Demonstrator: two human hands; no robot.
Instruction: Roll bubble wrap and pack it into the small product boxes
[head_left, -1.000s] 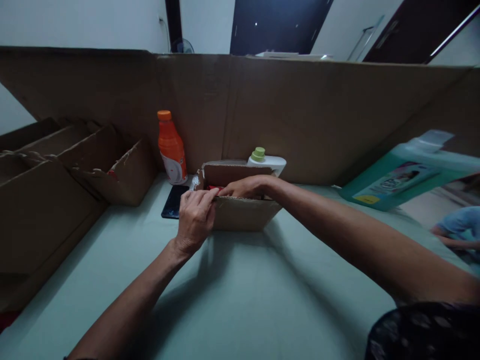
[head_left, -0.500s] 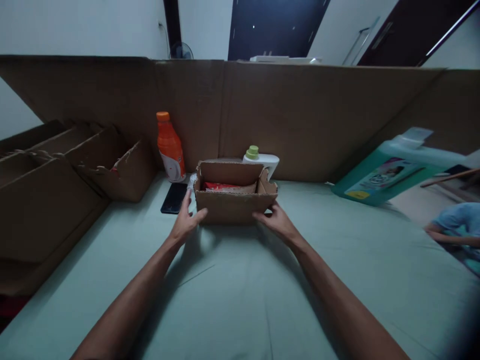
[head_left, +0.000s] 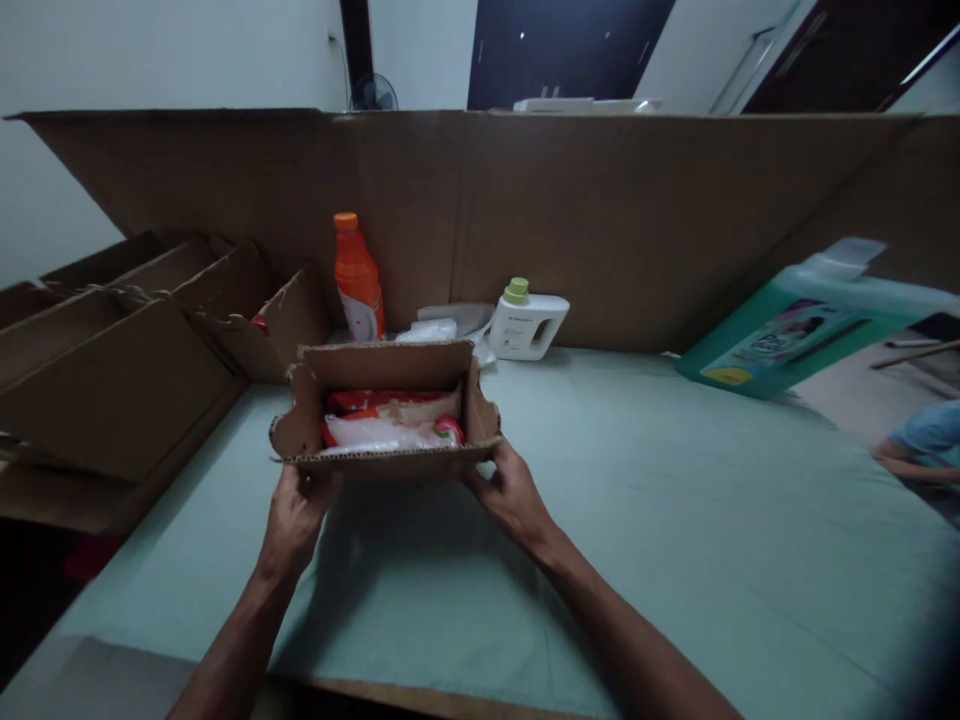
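Hands: left hand (head_left: 296,512) clamped on the near left corner of the cardboard box (head_left: 386,415); right hand (head_left: 510,492) clamped on its near right corner, thumbs up against the front wall.
Box position: held near the person, over the pale green surface (head_left: 675,520), slightly tilted toward the camera; whether its base touches the surface cannot be told.
Box contents: red and white packets (head_left: 390,420) lying flat inside, filling the floor of the box; top open, flaps ragged.
Surroundings: orange bottle (head_left: 358,278) upright against the tall cardboard screen (head_left: 600,220); white jug with a green cap (head_left: 527,322) just to its right; crumpled white plastic (head_left: 439,325) between them; large teal detergent jug (head_left: 810,320) tilted at far right; torn cardboard dividers (head_left: 150,330) at left.
Other person: a blue sleeve (head_left: 922,445) at the right edge, well apart.
Step in hand (judgement): carrying or drawing the loaded box with both hands.
Next move calls for (judgement): level, even grip on both sides so that the packets do not slide out.
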